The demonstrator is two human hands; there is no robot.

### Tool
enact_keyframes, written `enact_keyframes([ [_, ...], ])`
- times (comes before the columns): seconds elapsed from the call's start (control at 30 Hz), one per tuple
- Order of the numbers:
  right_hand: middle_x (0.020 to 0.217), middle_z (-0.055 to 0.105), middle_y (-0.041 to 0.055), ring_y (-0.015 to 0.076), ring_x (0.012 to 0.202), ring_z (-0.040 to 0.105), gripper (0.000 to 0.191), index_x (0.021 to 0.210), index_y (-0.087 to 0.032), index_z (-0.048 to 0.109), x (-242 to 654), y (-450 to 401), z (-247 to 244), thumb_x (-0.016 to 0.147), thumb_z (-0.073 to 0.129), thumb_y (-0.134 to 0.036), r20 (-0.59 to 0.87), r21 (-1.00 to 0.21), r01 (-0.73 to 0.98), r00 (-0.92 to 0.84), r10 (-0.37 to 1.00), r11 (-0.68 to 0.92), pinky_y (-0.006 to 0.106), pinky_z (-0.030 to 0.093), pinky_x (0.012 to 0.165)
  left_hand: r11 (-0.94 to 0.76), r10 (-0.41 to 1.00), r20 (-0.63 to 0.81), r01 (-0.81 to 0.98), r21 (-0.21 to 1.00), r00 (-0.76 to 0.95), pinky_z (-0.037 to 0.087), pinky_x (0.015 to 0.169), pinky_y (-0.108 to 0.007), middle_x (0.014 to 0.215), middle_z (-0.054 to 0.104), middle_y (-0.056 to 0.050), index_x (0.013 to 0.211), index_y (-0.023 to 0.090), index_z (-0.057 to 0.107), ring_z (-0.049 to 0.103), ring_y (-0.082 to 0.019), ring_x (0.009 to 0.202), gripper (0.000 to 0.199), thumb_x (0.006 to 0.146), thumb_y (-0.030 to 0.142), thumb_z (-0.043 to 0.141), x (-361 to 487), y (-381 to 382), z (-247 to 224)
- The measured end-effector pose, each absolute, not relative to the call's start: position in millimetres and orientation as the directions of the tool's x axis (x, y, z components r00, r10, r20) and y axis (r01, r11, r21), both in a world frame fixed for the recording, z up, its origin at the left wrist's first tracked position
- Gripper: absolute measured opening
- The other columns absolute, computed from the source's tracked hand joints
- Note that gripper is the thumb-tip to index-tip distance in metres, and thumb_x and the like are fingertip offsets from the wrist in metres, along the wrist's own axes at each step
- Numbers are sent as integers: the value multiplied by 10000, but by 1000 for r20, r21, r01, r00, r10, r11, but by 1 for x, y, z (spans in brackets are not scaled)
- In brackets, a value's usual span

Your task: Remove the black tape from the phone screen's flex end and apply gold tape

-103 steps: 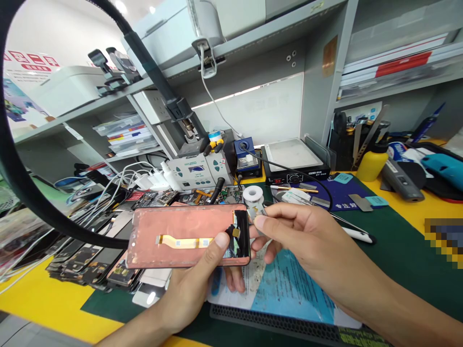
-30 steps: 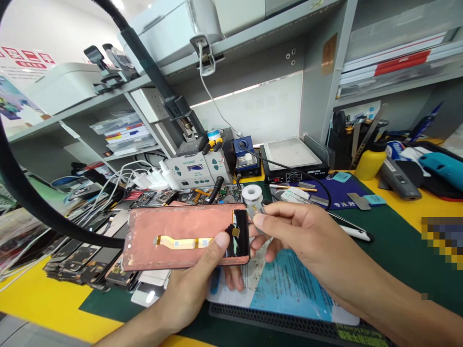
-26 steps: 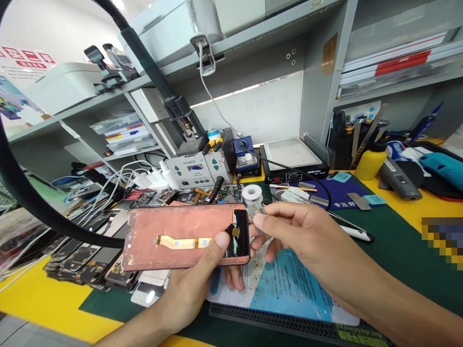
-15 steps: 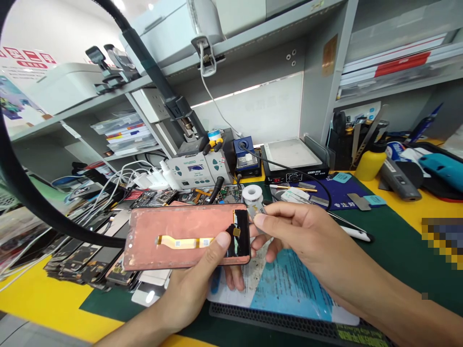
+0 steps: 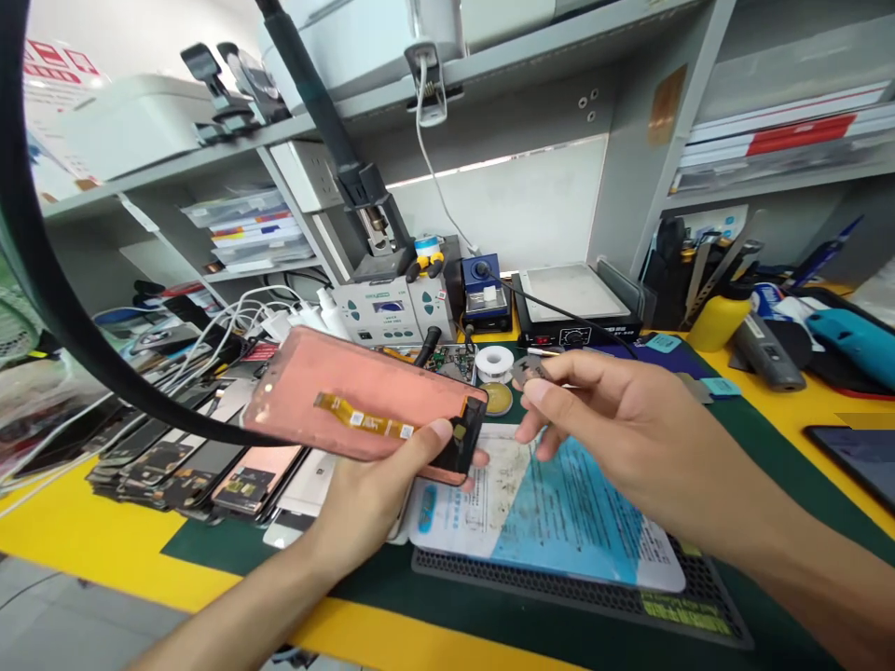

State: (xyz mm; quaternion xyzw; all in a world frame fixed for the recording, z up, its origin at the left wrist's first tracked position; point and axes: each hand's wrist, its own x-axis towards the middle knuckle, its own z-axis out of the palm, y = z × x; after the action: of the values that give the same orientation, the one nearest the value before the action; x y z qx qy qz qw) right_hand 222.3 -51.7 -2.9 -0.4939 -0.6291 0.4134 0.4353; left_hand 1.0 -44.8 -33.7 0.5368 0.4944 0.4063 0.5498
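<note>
Right now, my left grip (image 5: pixel 364 503) is closed around the copper-backed phone display (image 5: pixel 350 401), while my right grip (image 5: pixel 615 419) pinches a small silvery metal tab (image 5: pixel 531 371) just beside it.

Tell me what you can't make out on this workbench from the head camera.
All from the head view:
The display panel in the left hand: its front is turned away, hidden by its own copper-coloured back.
The small metal piece in the right hand: partly covered by the fingertips, too small to identify.
The circuit board: partly hidden by the display panel.
The dark-screened device: cut off by the right edge.
</note>
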Motion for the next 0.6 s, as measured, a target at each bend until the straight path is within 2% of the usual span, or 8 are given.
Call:
enact_keyframes([
  [0.07,710,712,-4,140,647,666,264,789,-209,646,225,-52,1,982,597,-383,147,-937,295,-154,977,187,261,512,626,143,972,-137,-14,990,193,617,640,-353,764,783,-107,848,108,773,733,-243,638,273,816,380,767,3,-41,-28],
  [0.1,707,712,-5,139,643,665,249,801,-210,650,226,-52,2,981,599,-375,149,-932,305,-167,975,195,260,514,630,153,960,-135,-56,987,246,573,513,-308,674,753,-109,725,98,746,712,-239,589,271,799,356,781,4,-39,-26],
  [0.2,738,723,3,143,653,667,215,864,-215,674,229,-51,5,981,604,-381,169,-919,321,-201,965,227,266,522,643,109,954,-73,-108,988,290,429,364,-231,564,692,-88,613,103,683,605,-164,460,312,815,326,764,4,-35,-22],
  [0.37,729,713,1,153,668,664,253,835,-236,677,227,-52,4,993,575,-406,188,-887,380,-225,956,264,272,508,617,25,972,-12,-51,998,233,267,378,-202,496,577,7,593,146,627,445,-67,408,357,864,351,735,-2,-35,-24],
  [0.5,668,681,-5,149,609,636,262,784,-245,684,219,-55,-1,990,569,-358,201,-853,436,-231,952,286,270,474,554,26,960,-19,-21,999,281,250,395,-224,481,541,36,628,178,645,410,-62,409,351,893,400,708,-5,-38,-27],
  [0.6,700,715,-25,152,636,673,120,918,-283,717,216,-58,-5,964,611,-315,244,-871,380,-214,946,311,263,503,586,15,953,-11,-11,1000,302,257,399,-242,489,541,35,628,188,647,436,-77,418,346,889,407,709,-6,-38,-28],
])
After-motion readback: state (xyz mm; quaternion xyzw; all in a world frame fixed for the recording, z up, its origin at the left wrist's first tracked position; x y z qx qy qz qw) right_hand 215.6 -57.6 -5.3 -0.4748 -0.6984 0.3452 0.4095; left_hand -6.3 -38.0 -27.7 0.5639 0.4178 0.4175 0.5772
